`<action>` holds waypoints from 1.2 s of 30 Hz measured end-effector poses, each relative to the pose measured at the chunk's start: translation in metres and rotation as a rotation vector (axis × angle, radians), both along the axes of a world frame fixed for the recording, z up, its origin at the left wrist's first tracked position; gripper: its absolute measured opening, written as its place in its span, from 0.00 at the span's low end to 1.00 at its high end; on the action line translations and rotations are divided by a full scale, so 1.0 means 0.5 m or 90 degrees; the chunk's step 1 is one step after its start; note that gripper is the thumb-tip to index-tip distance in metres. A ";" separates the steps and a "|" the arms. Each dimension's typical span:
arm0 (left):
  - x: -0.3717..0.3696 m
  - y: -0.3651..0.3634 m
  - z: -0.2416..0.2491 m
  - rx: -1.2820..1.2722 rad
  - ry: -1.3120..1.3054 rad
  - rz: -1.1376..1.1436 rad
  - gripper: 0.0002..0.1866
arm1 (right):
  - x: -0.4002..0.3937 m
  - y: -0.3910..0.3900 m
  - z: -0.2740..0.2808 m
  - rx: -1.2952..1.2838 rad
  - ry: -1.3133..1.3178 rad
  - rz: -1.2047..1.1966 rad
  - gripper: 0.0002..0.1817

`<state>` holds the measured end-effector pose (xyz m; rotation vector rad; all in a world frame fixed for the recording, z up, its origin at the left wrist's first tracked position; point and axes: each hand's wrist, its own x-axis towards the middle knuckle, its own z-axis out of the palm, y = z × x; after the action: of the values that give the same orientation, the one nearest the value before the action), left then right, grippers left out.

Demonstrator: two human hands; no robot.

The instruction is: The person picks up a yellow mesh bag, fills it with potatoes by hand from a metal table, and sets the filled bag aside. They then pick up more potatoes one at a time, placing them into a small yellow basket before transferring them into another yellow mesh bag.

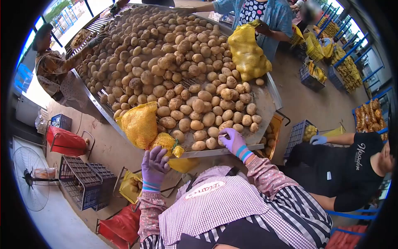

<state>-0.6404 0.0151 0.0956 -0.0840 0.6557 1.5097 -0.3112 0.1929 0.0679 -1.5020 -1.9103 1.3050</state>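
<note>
My left hand (154, 169), in a purple glove, is raised at the table's near edge with its fingers apart and nothing in them. Just beyond it lie a filled yellow mesh bag (140, 123) and a smaller yellow mesh bundle (167, 144), its end at the table rim. My right hand (234, 142), also gloved in purple, reaches over the near edge with its fingers curled round a potato (223, 138), mostly hidden by the glove. Loose potatoes (195, 110) cover most of the sorting table (265, 97).
Across the table a person holds a full yellow mesh bag (249, 52). Another person (56, 70) reaches in from the left. Dark crates (83, 182), a fan (31, 178) and red sacks (68, 141) stand at left. On the right are a crate (296, 137) and a person in black (348, 174).
</note>
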 end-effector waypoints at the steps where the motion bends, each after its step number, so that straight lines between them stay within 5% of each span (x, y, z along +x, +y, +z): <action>1: 0.030 0.032 0.005 -0.005 0.008 -0.001 0.29 | 0.011 0.025 0.003 0.073 -0.077 0.028 0.21; 3: 0.089 0.087 0.001 0.028 0.011 -0.088 0.31 | 0.015 0.078 -0.003 0.138 -0.145 0.054 0.24; 5: 0.149 0.125 0.008 0.007 0.015 -0.106 0.31 | -0.026 0.132 -0.023 0.455 -0.225 0.199 0.28; 11: 0.230 0.159 -0.013 -0.064 0.008 -0.165 0.32 | -0.141 0.217 -0.007 0.302 -0.455 0.383 0.32; 17: 0.261 0.199 -0.030 -0.168 0.113 -0.093 0.32 | -0.121 0.205 0.006 0.160 -0.234 0.338 0.38; 22: 0.265 0.215 -0.080 -0.157 -0.019 0.005 0.29 | -0.128 0.211 0.085 0.105 -0.033 0.464 0.38; 23: 0.264 0.213 -0.085 -0.110 -0.073 0.001 0.29 | -0.146 0.248 0.052 0.223 0.030 0.383 0.32; 25: 0.275 0.205 -0.090 -0.132 -0.072 0.010 0.27 | -0.158 0.322 0.047 0.336 -0.145 0.221 0.27; 33: 0.311 0.204 -0.028 -0.146 -0.144 0.033 0.21 | -0.181 0.415 -0.024 0.295 -0.268 0.262 0.31; 36: 0.305 0.209 -0.021 -0.191 -0.050 0.080 0.20 | -0.146 0.387 -0.006 0.192 -0.015 0.139 0.31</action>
<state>-0.4878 0.1198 0.0851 -0.4172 0.8217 1.5099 -0.3840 0.3866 0.0647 -1.1919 -2.2206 1.0259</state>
